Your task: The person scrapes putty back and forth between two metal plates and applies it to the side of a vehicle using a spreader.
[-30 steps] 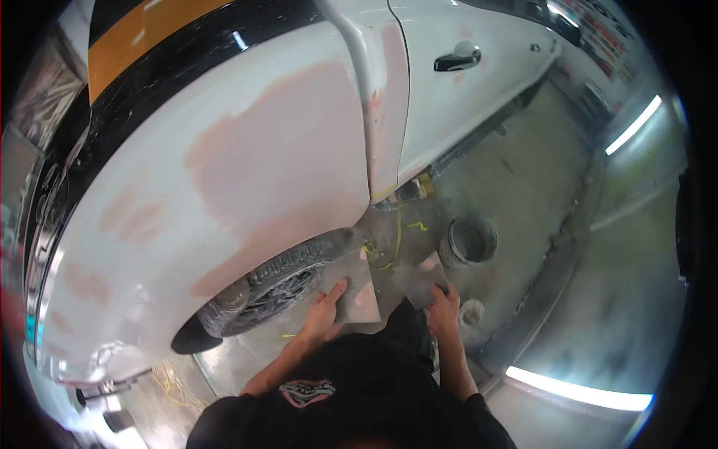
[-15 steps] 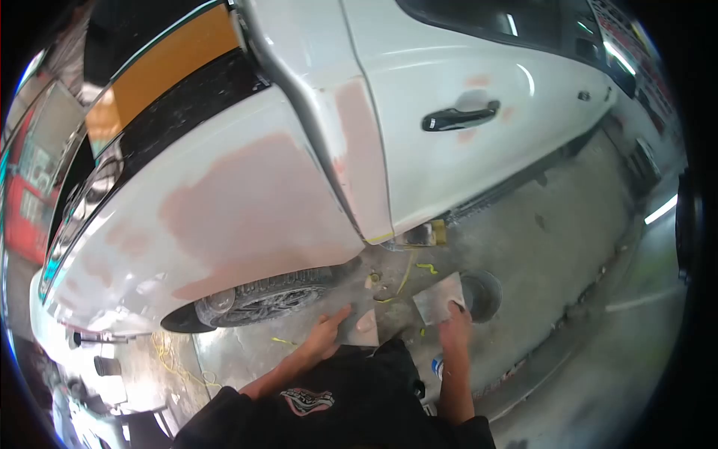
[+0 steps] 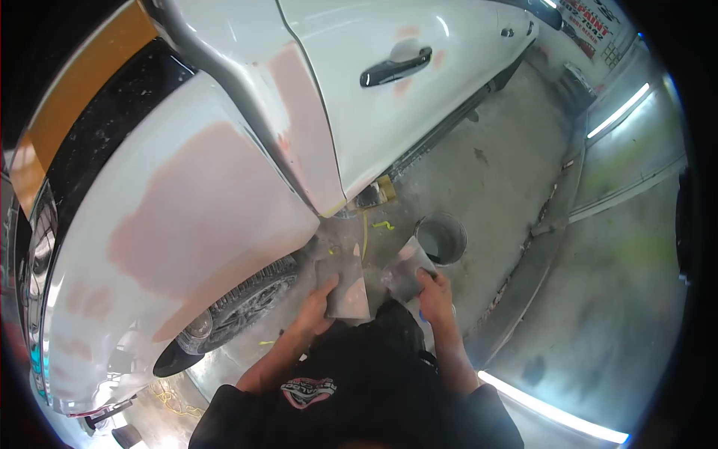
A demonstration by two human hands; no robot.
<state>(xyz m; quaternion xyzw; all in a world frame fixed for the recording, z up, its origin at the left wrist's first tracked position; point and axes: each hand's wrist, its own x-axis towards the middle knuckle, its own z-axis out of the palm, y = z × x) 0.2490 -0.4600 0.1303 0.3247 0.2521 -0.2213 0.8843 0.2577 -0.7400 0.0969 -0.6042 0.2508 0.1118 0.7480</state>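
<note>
My left hand (image 3: 318, 305) grips a grey sandpaper sheet (image 3: 345, 290) by its left edge, thumb on top; pinkish patches show on its right side. Another grey sandpaper sheet (image 3: 406, 273) is pinched at its right edge by my right hand (image 3: 436, 297). Both sheets are held in front of my body, a small gap between them. Just beyond the right one, a round bucket (image 3: 459, 253) stands on the floor. To the left is a white vehicle's fender (image 3: 202, 202) with broad pinkish patches, above a dusty wheel (image 3: 243, 310).
The vehicle's door (image 3: 359, 127) has a black handle (image 3: 396, 69) with pinkish spots around it. A yellowish box-like item (image 3: 386, 190) lies below the door's edge, near scraps of yellow-green tape (image 3: 383, 224). A wall with a low ledge (image 3: 516, 292) runs along the right.
My left hand has closed on the left sheet and brought it into fuller view. My right hand has tilted its sheet, now showing a darker grey face. The view has shifted right.
</note>
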